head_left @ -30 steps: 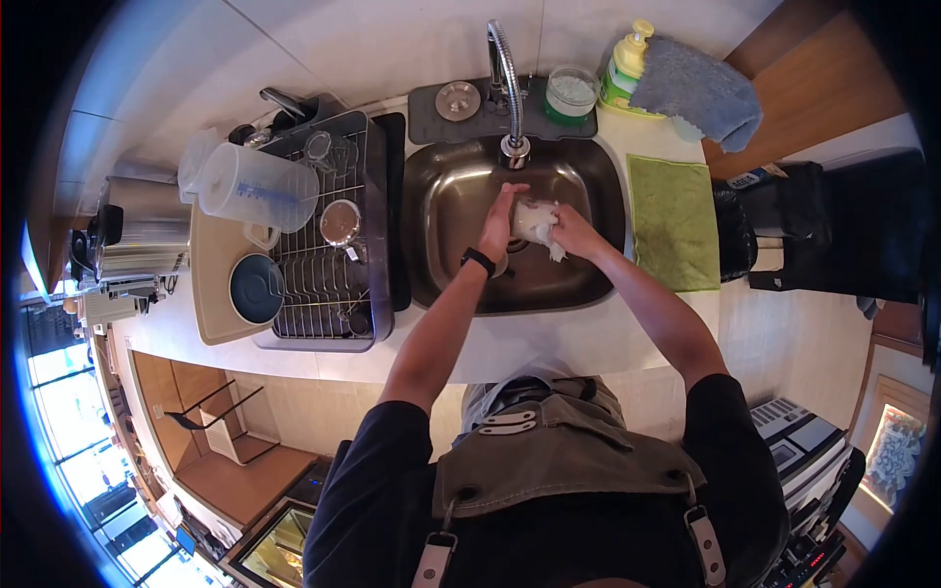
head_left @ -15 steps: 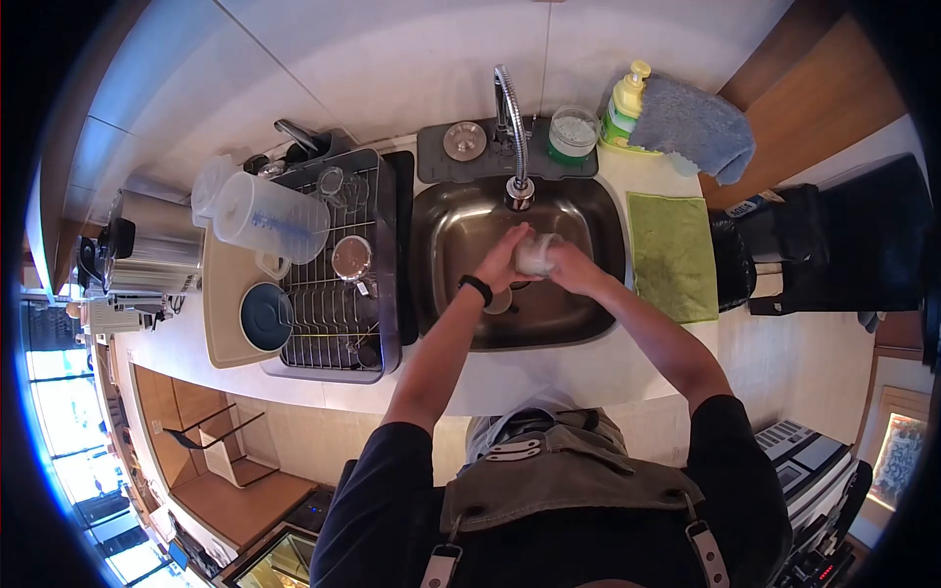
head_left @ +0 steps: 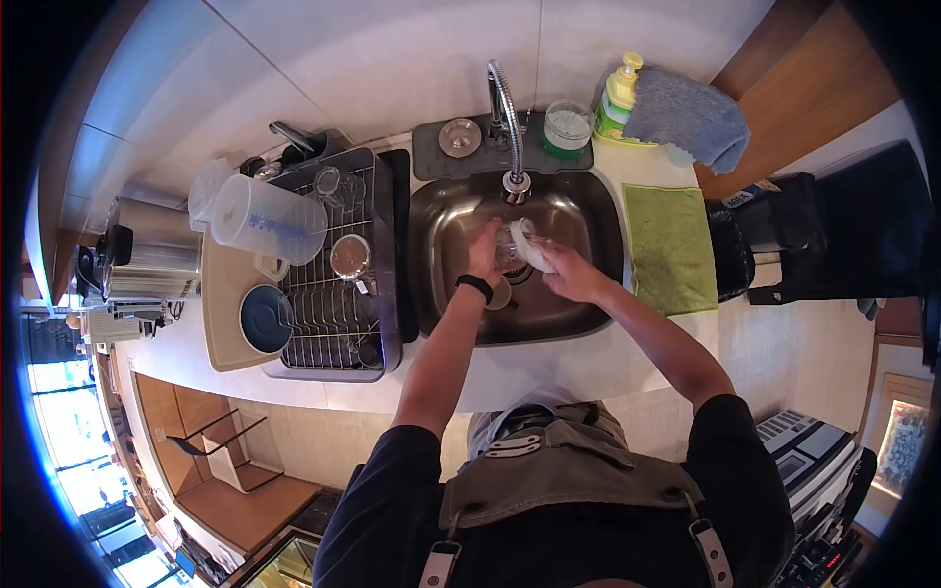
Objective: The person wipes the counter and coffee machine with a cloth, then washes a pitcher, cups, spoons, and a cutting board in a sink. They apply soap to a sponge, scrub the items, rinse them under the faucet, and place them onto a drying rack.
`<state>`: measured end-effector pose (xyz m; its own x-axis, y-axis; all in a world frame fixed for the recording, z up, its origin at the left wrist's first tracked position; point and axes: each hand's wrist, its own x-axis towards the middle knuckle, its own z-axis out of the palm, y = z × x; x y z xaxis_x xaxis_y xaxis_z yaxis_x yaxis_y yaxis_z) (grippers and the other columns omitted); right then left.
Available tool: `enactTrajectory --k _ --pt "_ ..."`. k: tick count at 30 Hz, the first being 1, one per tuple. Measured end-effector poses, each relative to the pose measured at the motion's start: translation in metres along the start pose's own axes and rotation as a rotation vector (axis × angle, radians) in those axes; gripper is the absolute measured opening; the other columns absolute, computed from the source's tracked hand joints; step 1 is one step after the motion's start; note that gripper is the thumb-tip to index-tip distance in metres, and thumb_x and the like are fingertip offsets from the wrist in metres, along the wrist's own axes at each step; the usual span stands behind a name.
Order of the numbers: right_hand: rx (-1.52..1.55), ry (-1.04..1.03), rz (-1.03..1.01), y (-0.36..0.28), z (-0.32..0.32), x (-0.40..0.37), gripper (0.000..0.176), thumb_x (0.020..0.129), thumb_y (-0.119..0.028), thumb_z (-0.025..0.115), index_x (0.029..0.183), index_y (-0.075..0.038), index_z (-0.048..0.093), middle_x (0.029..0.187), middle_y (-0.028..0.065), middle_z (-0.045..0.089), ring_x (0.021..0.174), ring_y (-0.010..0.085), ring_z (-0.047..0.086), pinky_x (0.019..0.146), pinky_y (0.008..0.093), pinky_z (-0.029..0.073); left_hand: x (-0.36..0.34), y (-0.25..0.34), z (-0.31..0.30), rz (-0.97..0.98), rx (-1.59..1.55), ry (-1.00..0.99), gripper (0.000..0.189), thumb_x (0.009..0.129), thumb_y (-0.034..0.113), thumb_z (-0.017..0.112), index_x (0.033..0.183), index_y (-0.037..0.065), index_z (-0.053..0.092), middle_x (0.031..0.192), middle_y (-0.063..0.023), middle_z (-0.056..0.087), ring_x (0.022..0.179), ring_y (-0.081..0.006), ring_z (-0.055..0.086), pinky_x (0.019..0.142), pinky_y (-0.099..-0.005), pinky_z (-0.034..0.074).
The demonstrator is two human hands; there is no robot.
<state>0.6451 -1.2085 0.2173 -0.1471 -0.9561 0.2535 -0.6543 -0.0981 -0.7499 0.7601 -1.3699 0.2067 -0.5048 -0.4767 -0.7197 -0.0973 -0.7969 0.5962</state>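
Observation:
Over the metal sink [head_left: 446, 304], my left hand [head_left: 483, 253] is wrapped round a clear drinking glass [head_left: 506, 251], partly hidden by the fingers. My right hand [head_left: 572, 273] grips a white sponge [head_left: 529, 247], which looks soft and is pressed against the glass at its right side and rim. Beneath my left wrist, a small round pale dish [head_left: 500, 294] lies in the sink near the drain. Just above both hands hangs the spout of the faucet [head_left: 516, 184].
A dish rack [head_left: 382, 284] with glassware and a plastic jug [head_left: 270, 220] stands left of the sink. Behind it are a metal lid [head_left: 460, 138] and a tub with green liquid [head_left: 568, 129]. A green cloth [head_left: 672, 250] and a yellow pump bottle [head_left: 619, 98] are to the right.
The glass and sponge have come slightly apart, so the glass shows more clearly. My right hand has moved a little down and right; my left hand has shifted slightly left.

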Motion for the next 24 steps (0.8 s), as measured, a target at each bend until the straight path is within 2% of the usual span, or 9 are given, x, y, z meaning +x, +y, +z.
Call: enactTrajectory --k 4,7,9,12,15,18,20,21,24 --pt "0.269 -0.186 0.258 -0.018 -0.013 0.005 0.061 0.092 -0.021 0.062 0.143 -0.001 0.036 0.132 0.0273 0.051 0.119 0.0423 0.053 0.099 0.0442 0.044 0.018 -0.004 -0.015 -0.238 -0.050 -0.171 0.045 0.094 0.044 0.056 0.130 0.017 0.050 0.126 -0.0081 0.055 0.114 -0.0296 0.057 0.086 -0.0518 0.052" --pt "0.058 -0.255 0.186 -0.010 -0.027 0.016 0.056 0.095 -0.032 0.062 0.136 0.001 0.043 0.123 0.0276 0.055 0.115 0.0463 0.053 0.098 0.0449 0.045 0.018 -0.013 -0.015 -0.300 -0.159 -0.255 0.043 0.094 0.044 0.056 0.126 0.015 0.054 0.121 -0.0078 0.058 0.114 -0.0279 0.057 0.092 -0.0516 0.050" --pt "-0.080 -0.132 0.198 -0.007 -0.018 0.013 0.051 0.094 -0.034 0.062 0.129 0.000 0.048 0.118 0.0282 0.058 0.110 0.0453 0.056 0.095 0.0468 0.047 0.016 -0.018 -0.008 -0.259 -0.168 -0.262 0.043 0.094 0.045 0.056 0.124 0.015 0.055 0.121 -0.0084 0.058 0.111 -0.0270 0.058 0.093 -0.0513 0.049" --pt "-0.171 0.090 0.215 0.013 0.019 0.000 0.046 0.095 -0.035 0.061 0.122 0.001 0.054 0.115 0.0275 0.059 0.101 0.0432 0.060 0.089 0.0478 0.049 -0.013 -0.008 0.017 -0.107 -0.047 -0.003 0.037 0.094 0.043 0.055 0.120 0.016 0.056 0.120 -0.0081 0.055 0.112 -0.0258 0.054 0.086 -0.0461 0.050" --pt "0.097 0.305 0.414 0.003 0.050 0.002 0.043 0.098 -0.038 0.057 0.116 0.001 0.059 0.104 0.0217 0.064 0.087 0.0341 0.064 0.079 0.0437 0.050 0.020 -0.043 0.001 0.344 0.118 0.020 0.032 0.095 0.039 0.057 0.112 0.013 0.060 0.118 -0.0094 0.054 0.111 -0.0259 0.055 0.085 -0.0424 0.050" --pt "0.718 0.592 0.821 0.001 0.067 0.015 0.042 0.101 -0.040 0.053 0.112 0.000 0.061 0.087 0.0128 0.065 0.077 0.0217 0.062 0.071 0.0377 0.049 -0.020 -0.042 0.008 0.974 0.877 0.271 0.037 0.095 0.041 0.059 0.116 0.011 0.059 0.113 -0.0092 0.060 0.101 -0.0267 0.060 0.084 -0.0400 0.048" --pt "1.039 0.712 0.943 0.019 0.070 0.026 0.041 0.102 -0.040 0.051 0.111 -0.001 0.061 0.078 0.0070 0.064 0.073 0.0147 0.059 0.066 0.0342 0.048 -0.008 -0.052 -0.004 1.146 0.937 0.252 0.038 0.096 0.043 0.056 0.112 0.009 0.059 0.115 -0.0098 0.059 0.101 -0.0252 0.060 0.083 -0.0402 0.050" --pt "0.879 0.684 0.880 0.017 0.071 0.026 0.041 0.101 -0.039 0.051 0.110 0.000 0.061 0.079 0.0089 0.066 0.072 0.0171 0.061 0.065 0.0354 0.049 -0.010 -0.049 -0.004 1.236 0.968 0.236 0.039 0.096 0.044 0.055 0.110 0.007 0.060 0.116 -0.0101 0.059 0.101 -0.0245 0.060 0.082 -0.0402 0.050" --pt "0.404 0.599 0.656 0.011 0.065 0.023 0.039 0.101 -0.037 0.053 0.106 0.001 0.062 0.078 0.0124 0.068 0.071 0.0214 0.066 0.064 0.0371 0.050 -0.015 -0.039 0.009 0.229 0.080 0.066 0.043 0.098 0.047 0.050 0.112 0.006 0.059 0.115 -0.0093 0.061 0.100 -0.0232 0.061 0.084 -0.0400 0.050"
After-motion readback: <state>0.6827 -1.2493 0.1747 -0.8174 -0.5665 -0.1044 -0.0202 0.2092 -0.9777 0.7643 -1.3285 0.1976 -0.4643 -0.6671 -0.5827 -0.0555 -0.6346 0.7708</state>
